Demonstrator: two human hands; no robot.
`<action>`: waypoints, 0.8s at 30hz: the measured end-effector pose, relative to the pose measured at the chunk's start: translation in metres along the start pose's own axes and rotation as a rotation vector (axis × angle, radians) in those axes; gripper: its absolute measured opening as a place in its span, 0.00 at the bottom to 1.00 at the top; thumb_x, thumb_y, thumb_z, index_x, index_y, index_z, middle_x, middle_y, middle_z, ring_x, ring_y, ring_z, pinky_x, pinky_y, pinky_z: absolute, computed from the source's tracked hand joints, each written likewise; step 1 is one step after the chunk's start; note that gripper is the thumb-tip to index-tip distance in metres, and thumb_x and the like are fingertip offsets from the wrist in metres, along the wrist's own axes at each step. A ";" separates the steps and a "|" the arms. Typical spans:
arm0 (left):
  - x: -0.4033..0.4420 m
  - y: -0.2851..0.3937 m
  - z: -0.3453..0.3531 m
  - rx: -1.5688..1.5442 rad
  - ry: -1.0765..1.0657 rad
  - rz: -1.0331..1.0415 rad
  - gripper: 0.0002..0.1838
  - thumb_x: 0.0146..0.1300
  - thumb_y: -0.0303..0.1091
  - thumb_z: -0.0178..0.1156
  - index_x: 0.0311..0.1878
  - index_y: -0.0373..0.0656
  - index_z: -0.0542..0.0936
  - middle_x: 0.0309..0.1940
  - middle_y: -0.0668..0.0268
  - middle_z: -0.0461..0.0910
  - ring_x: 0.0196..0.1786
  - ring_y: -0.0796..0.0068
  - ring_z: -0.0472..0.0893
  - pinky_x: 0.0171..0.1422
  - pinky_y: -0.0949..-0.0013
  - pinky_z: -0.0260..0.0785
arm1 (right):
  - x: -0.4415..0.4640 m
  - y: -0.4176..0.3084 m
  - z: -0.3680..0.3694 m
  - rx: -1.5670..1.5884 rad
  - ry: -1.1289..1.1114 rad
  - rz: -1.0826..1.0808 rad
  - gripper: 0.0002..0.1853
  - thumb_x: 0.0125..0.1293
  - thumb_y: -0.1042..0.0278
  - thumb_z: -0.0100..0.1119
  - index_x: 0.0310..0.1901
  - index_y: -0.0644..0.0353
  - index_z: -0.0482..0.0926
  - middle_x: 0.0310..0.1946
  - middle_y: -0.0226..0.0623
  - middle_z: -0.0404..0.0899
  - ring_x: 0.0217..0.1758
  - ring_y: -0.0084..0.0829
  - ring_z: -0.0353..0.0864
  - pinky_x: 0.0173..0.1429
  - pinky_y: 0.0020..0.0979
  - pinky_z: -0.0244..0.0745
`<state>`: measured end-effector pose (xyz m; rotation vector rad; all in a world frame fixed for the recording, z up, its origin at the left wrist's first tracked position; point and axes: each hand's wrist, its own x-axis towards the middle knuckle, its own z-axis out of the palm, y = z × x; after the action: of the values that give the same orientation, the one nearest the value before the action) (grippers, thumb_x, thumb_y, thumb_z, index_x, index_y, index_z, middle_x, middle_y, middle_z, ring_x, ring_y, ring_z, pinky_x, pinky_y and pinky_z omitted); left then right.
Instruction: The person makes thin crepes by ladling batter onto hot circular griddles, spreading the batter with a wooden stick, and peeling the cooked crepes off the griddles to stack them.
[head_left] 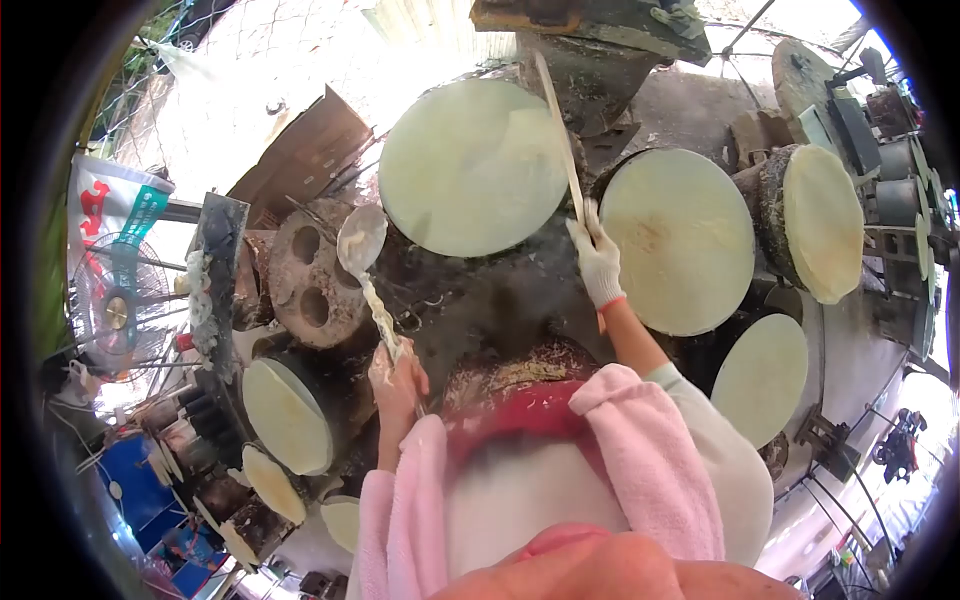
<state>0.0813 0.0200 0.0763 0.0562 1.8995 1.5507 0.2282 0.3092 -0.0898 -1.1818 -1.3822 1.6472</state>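
Observation:
My left hand [397, 378] is bare and wrapped round the batter-coated handle of a ladle [362, 240]. The ladle's bowl points away from me, beside a round block with holes. In a white glove, my right hand [597, 258] grips a long flat wooden stick [560, 130], which reaches forward along the right edge of a large round griddle [470, 165]. A pale, thin layer covers that griddle. Close to the right of my gloved hand is a second round griddle [678, 240], also covered by a pale sheet with a brownish patch.
More pale-topped rounds stand at the right [822, 222], lower right [762, 380] and lower left [287, 415]. The holed block [315, 270] stands left of the ladle. A cardboard sheet [305, 155] leans behind it. A fan [118, 310] is at far left.

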 end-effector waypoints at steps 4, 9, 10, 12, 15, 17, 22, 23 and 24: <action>0.006 0.003 0.016 0.027 -0.065 0.004 0.06 0.71 0.30 0.50 0.43 0.37 0.73 0.19 0.70 0.65 0.14 0.80 0.65 0.16 0.75 0.59 | -0.050 -0.033 -0.011 0.132 -0.281 0.626 0.27 0.69 0.52 0.62 0.68 0.42 0.71 0.20 0.17 0.65 0.14 0.13 0.56 0.17 0.20 0.51; -0.008 0.006 0.026 0.008 -0.053 0.008 0.07 0.72 0.31 0.50 0.43 0.36 0.73 0.20 0.70 0.65 0.16 0.80 0.65 0.17 0.74 0.59 | -0.020 -0.028 -0.042 0.142 -0.098 0.495 0.15 0.67 0.54 0.64 0.52 0.46 0.80 0.20 0.19 0.67 0.11 0.14 0.57 0.14 0.22 0.51; -0.010 0.004 0.023 0.014 -0.041 0.004 0.07 0.72 0.31 0.50 0.43 0.36 0.73 0.20 0.70 0.65 0.15 0.80 0.65 0.17 0.74 0.59 | -0.021 -0.028 -0.042 0.049 -0.164 0.591 0.19 0.67 0.54 0.63 0.57 0.46 0.78 0.20 0.19 0.66 0.12 0.14 0.57 0.15 0.21 0.52; -0.010 -0.003 0.021 0.020 -0.023 -0.001 0.08 0.72 0.31 0.50 0.43 0.36 0.73 0.19 0.70 0.65 0.15 0.80 0.65 0.17 0.74 0.59 | -0.020 -0.033 -0.038 0.006 -0.302 0.694 0.24 0.67 0.53 0.63 0.63 0.48 0.76 0.22 0.18 0.68 0.13 0.13 0.58 0.16 0.21 0.53; 0.000 -0.002 0.021 -0.001 -0.023 -0.008 0.07 0.72 0.31 0.51 0.42 0.36 0.72 0.19 0.70 0.64 0.14 0.79 0.65 0.17 0.74 0.58 | -0.027 -0.045 -0.027 0.023 -0.418 0.598 0.26 0.67 0.53 0.63 0.65 0.49 0.75 0.27 0.20 0.74 0.15 0.13 0.60 0.18 0.21 0.56; 0.021 0.004 0.020 0.063 -0.060 0.022 0.08 0.71 0.33 0.52 0.40 0.38 0.72 0.18 0.69 0.64 0.13 0.78 0.65 0.15 0.73 0.57 | -0.015 -0.049 -0.028 -0.149 -0.345 0.333 0.26 0.67 0.52 0.63 0.65 0.50 0.75 0.31 0.21 0.78 0.17 0.12 0.61 0.19 0.20 0.57; 0.132 0.024 0.029 0.123 -0.240 0.098 0.10 0.69 0.35 0.54 0.33 0.40 0.69 0.18 0.68 0.66 0.14 0.75 0.68 0.17 0.70 0.57 | -0.002 -0.064 -0.018 -0.261 -0.381 0.534 0.24 0.69 0.58 0.62 0.63 0.59 0.76 0.32 0.20 0.76 0.27 0.10 0.64 0.29 0.17 0.60; 0.164 0.025 0.033 0.143 -0.315 0.140 0.10 0.68 0.35 0.54 0.32 0.40 0.69 0.18 0.67 0.66 0.14 0.74 0.69 0.18 0.70 0.58 | -0.010 -0.059 -0.012 -0.282 -0.395 0.503 0.24 0.68 0.59 0.62 0.63 0.59 0.77 0.32 0.20 0.77 0.27 0.10 0.64 0.30 0.17 0.62; 0.196 0.029 0.042 0.155 -0.349 0.127 0.10 0.67 0.34 0.55 0.32 0.40 0.69 0.18 0.67 0.67 0.15 0.74 0.69 0.19 0.69 0.58 | -0.018 -0.056 -0.006 -0.304 -0.407 0.469 0.23 0.68 0.59 0.62 0.63 0.58 0.77 0.32 0.20 0.77 0.27 0.11 0.65 0.31 0.17 0.63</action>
<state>-0.0587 0.1495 0.0075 0.4927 1.7565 1.3656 0.2376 0.3070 -0.0310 -1.4869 -1.7482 2.1491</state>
